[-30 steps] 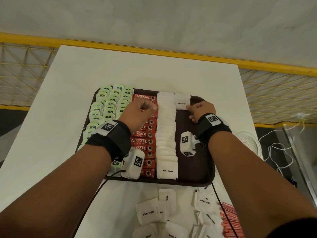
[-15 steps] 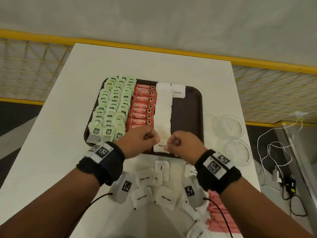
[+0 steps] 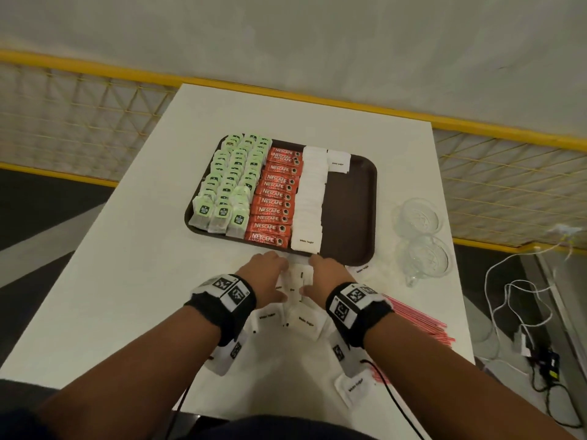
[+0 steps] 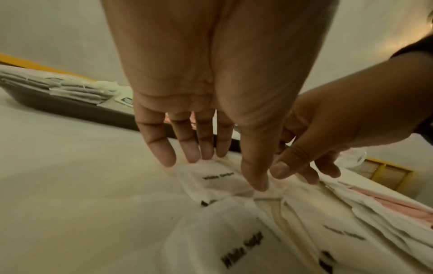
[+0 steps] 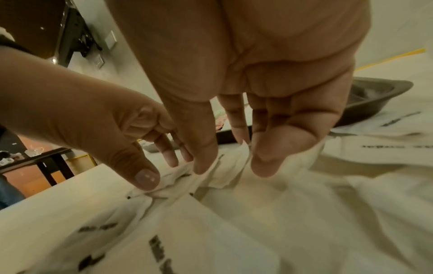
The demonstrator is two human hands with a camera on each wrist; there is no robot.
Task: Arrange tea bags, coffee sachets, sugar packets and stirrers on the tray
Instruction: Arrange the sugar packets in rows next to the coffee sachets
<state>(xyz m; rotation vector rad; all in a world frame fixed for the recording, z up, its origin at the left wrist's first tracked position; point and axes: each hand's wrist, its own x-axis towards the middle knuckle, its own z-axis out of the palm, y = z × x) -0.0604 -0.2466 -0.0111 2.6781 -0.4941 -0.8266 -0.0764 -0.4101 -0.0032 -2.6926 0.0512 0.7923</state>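
Loose sugar packets point(image 3: 297, 282) under and between both hands' fingers point(image 4: 194, 148), extended, touching, none gripped; count unclear.

Counts on and around one tray point(image 3: 355, 217)

Three columns of tea bags point(image 3: 233, 185) and one column of eleven coffee sachets point(image 3: 274, 198) are lying there; two glass cups point(image 3: 422, 236) are standing beside it.

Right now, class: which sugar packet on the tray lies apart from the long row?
The sugar packet at the tray's far edge, alone right of the row.
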